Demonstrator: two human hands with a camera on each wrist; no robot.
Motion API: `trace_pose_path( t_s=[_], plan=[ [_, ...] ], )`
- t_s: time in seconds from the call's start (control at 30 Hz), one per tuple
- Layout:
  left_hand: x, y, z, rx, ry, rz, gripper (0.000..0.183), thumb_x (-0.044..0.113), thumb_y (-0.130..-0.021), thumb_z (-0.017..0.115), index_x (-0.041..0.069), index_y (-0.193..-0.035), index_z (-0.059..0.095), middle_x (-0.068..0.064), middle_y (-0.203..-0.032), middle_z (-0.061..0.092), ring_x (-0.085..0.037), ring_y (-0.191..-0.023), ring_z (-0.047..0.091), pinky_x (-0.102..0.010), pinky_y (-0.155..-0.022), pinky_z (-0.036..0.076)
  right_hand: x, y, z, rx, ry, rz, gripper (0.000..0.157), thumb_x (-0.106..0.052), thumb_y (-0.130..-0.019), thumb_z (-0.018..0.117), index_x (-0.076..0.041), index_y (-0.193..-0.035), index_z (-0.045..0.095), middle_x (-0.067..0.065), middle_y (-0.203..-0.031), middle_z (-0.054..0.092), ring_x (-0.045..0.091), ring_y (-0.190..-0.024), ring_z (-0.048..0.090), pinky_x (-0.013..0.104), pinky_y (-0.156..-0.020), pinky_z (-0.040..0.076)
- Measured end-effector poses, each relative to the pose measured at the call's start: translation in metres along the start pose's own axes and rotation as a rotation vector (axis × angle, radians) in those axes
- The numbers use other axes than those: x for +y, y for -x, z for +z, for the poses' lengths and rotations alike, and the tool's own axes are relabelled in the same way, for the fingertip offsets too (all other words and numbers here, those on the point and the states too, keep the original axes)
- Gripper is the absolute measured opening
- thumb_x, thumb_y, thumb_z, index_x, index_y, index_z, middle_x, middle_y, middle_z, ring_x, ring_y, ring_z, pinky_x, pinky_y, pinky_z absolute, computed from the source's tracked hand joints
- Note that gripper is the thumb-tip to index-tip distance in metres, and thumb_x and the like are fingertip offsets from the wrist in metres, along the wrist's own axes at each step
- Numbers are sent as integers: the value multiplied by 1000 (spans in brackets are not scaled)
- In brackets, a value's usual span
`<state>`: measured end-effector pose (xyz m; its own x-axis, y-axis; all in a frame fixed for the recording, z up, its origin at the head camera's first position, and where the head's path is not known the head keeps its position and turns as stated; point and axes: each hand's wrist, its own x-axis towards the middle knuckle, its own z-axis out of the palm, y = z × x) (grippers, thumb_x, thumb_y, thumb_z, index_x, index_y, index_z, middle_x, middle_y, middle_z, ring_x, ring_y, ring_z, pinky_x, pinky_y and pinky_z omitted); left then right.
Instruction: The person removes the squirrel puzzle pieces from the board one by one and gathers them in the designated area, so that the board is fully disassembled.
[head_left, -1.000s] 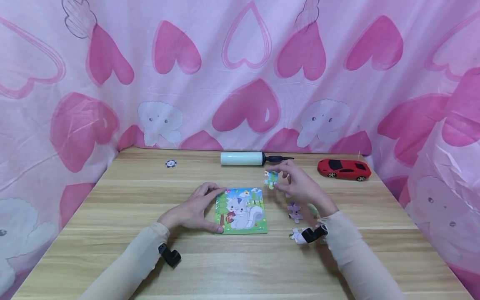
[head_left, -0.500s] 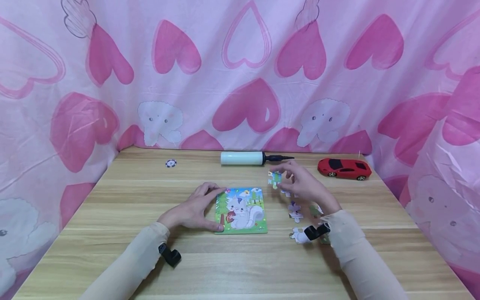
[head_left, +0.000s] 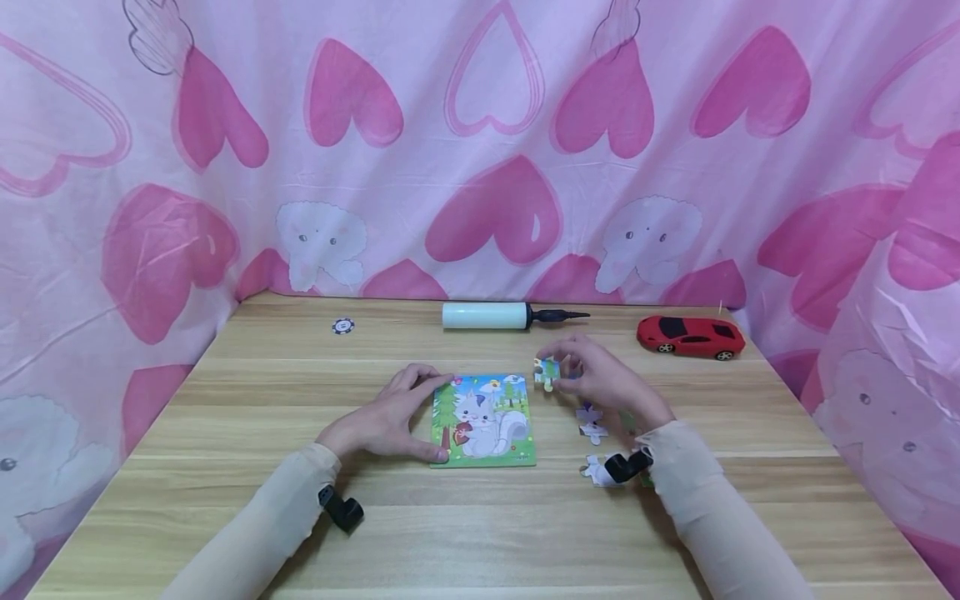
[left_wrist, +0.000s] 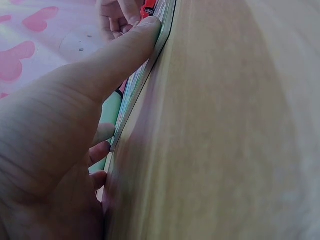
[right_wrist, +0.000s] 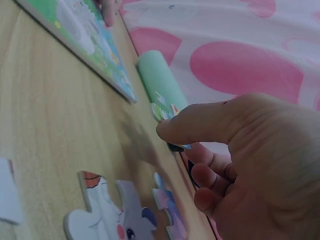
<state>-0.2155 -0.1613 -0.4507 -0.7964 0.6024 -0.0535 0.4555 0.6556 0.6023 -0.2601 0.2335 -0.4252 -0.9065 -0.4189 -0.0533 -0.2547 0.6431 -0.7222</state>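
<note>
A squirrel picture puzzle board (head_left: 491, 425) lies flat in the middle of the table. My left hand (head_left: 386, 421) holds it at its left side, the thumb at the near corner and the fingertips at the far one. My right hand (head_left: 606, 383) pinches a small green and blue jigsaw piece (head_left: 547, 372) just off the board's far right corner. In the right wrist view the piece (right_wrist: 159, 111) sticks out past the thumb, above the table. Below that hand lie several loose jigsaw pieces (head_left: 592, 423), some partly hidden by the hand and wrist camera.
At the back of the wooden table (head_left: 465, 533) lies a pale hand pump (head_left: 486, 316) with a black nozzle. A red toy car (head_left: 690, 337) stands back right. A round chip (head_left: 343, 326) lies back left. Pink heart-patterned cloth (head_left: 495, 208) surrounds the table.
My right hand, with the jigsaw piece pinched, has come a little nearer and lower, toward the level of the board's far edge. The left hand and the puzzle board have stayed put.
</note>
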Motion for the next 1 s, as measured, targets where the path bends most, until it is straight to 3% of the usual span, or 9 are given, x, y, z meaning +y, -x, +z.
trace_pose_path(
  t_s=[0.2,0.43,1.0],
  plan=[
    [1,0,0,0,-2,-1,121,64,-79,96,21,-176,36,-7,-169,31,-33,-155,28,-66,-130,34,2,-2,2,-22,44,-12,53,-9,-99,84,-23,-148,72,8,-132,60,29,-114,59,40,-91,57],
    [1,0,-1,1,-6,2,121,64,-80,95,21,-176,36,-7,-169,31,-33,-155,29,-66,-130,34,4,-3,3,-48,82,-17,49,-10,-99,84,-23,-146,74,9,-127,60,28,-110,58,39,-89,53],
    [1,1,-2,-4,8,6,122,62,-79,96,18,-176,35,-9,-170,31,-34,-156,28,-66,-130,33,5,-3,6,-76,104,-17,47,-8,-102,80,-17,-147,74,10,-131,61,26,-110,56,39,-94,53]
  ],
)
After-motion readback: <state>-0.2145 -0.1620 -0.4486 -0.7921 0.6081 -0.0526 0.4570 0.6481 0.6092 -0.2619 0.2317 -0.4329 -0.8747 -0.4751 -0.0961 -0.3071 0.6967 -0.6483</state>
